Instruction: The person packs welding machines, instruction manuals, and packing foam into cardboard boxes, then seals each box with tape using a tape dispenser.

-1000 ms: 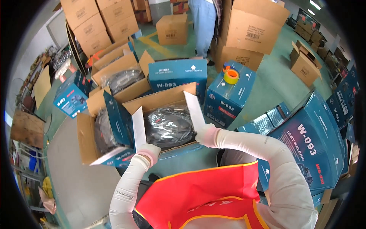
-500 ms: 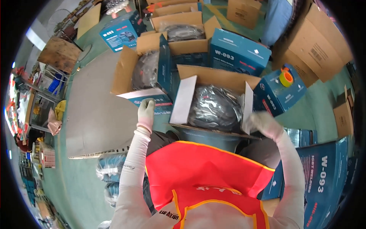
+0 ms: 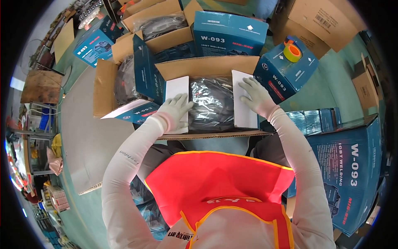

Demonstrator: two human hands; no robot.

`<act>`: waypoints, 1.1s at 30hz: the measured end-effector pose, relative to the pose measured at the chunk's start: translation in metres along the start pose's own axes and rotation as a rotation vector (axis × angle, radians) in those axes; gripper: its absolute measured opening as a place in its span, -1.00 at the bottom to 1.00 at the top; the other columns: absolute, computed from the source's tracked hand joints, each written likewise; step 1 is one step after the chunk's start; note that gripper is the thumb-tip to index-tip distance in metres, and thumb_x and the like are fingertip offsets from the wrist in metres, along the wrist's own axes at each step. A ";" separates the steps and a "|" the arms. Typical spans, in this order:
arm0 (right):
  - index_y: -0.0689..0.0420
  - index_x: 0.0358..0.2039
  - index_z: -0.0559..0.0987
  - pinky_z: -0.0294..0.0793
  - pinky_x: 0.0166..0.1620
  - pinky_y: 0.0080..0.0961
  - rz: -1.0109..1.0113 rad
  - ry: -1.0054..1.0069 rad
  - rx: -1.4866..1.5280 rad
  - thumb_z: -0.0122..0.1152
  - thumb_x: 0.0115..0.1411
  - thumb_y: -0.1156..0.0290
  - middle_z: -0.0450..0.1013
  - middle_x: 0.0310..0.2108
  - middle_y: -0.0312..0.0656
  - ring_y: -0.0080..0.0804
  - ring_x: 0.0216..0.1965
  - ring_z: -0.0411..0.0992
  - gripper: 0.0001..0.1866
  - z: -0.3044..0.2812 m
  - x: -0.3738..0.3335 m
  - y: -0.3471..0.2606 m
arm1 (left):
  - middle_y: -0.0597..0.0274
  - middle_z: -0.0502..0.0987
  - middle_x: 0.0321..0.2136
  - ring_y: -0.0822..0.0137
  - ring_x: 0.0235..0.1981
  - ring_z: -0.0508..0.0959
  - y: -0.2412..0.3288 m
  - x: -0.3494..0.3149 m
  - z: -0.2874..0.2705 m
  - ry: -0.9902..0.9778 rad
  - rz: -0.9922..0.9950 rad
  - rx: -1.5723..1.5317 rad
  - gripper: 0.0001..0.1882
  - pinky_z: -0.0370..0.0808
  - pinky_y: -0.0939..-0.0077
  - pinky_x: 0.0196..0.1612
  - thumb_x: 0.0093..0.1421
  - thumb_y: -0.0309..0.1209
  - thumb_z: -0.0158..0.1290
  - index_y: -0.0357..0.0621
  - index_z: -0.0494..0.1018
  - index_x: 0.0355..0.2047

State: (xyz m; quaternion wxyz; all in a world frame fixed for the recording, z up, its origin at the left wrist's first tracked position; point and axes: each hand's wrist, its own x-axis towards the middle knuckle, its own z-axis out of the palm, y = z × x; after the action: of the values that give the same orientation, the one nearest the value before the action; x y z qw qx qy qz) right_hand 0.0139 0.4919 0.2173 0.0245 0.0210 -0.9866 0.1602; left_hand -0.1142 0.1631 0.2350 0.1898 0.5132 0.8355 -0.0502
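Observation:
In front of me stands an opened cardboard box (image 3: 207,66), its far and near flaps up. Inside lies a dark item wrapped in clear plastic (image 3: 212,103), its kind hard to make out. Both white side flaps are folded inward over its edges. My left hand (image 3: 175,111), gloved in white, rests with fingers spread on the left flap (image 3: 176,88). My right hand (image 3: 256,97), also gloved, lies with fingers apart on the right flap (image 3: 244,112). Neither hand holds anything.
An open box with a wrapped item (image 3: 126,79) stands to the left, another (image 3: 159,27) behind. A closed blue box (image 3: 228,35) is at the back. Tape rolls (image 3: 292,52) sit on a blue box at right. A big blue box (image 3: 344,166) stands near right.
Both hands have come onto the side flaps, which are now folded in over the wrapped item. The left hand has left the neighbouring box's side. My view has shifted.

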 end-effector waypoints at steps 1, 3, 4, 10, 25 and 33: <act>0.12 0.15 0.37 0.15 0.29 -0.24 -0.117 0.067 0.109 0.15 0.15 0.29 0.25 0.19 0.05 0.06 0.26 0.15 -0.46 0.001 0.006 0.001 | -0.11 0.09 0.29 -0.05 0.35 0.03 0.005 0.016 -0.006 0.046 0.042 0.094 -0.22 0.07 0.15 0.32 0.09 -0.11 0.16 -0.13 0.16 0.25; 0.15 -0.02 0.49 0.25 0.20 -0.26 -0.291 0.211 0.267 0.14 0.15 0.28 0.47 -0.06 -0.07 -0.10 0.07 0.38 -0.60 0.005 0.015 -0.017 | -0.10 0.15 0.26 -0.02 0.32 0.09 0.008 0.052 -0.002 0.208 0.095 0.210 -0.28 0.08 0.14 0.31 0.08 -0.11 0.15 -0.18 0.23 0.19; 0.15 -0.02 0.49 0.25 0.20 -0.26 -0.281 0.201 0.269 0.14 0.15 0.28 0.47 -0.06 -0.07 -0.10 0.07 0.38 -0.60 0.003 0.014 -0.034 | -0.10 0.18 0.25 -0.03 0.28 0.16 0.018 0.069 -0.010 0.201 0.067 0.213 -0.29 0.11 0.15 0.29 0.11 -0.11 0.13 -0.18 0.22 0.19; 0.02 -0.33 0.59 0.44 -0.18 -0.32 -0.529 -0.333 -0.265 0.12 0.13 0.15 0.48 -0.43 -0.23 -0.26 -0.31 0.47 -0.76 0.004 -0.012 -0.063 | 0.06 0.47 -0.04 0.09 0.06 0.42 0.028 0.151 -0.020 0.182 -0.291 -0.025 -0.52 0.37 0.21 0.08 0.15 -0.10 0.08 -0.15 0.41 -0.02; 0.16 -0.04 0.42 0.38 0.07 -0.19 0.132 -0.070 0.092 0.28 0.05 0.23 0.40 -0.02 0.06 0.02 0.06 0.35 -0.52 0.034 0.016 0.002 | 0.00 0.40 0.03 -0.01 0.15 0.33 -0.010 0.079 -0.006 0.176 -0.346 0.141 -0.44 0.23 0.18 0.23 0.06 -0.23 0.15 -0.06 0.35 0.08; 0.18 0.20 0.22 0.19 0.23 -0.16 0.138 -0.102 -0.030 0.36 -0.02 0.18 0.32 0.08 -0.01 -0.04 0.21 0.19 -0.18 0.042 0.041 -0.011 | -0.02 0.53 -0.09 0.05 0.00 0.50 -0.070 0.013 0.011 0.340 -0.239 -0.087 -0.65 0.30 0.26 0.20 0.20 -0.55 -0.10 -0.25 0.42 0.00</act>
State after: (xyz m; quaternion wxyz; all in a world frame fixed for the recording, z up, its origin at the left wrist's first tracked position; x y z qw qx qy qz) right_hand -0.0279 0.4671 0.1832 -0.0364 -0.0391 -0.9879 0.1453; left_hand -0.1777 0.1388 0.2121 0.0606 0.4029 0.9118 0.0509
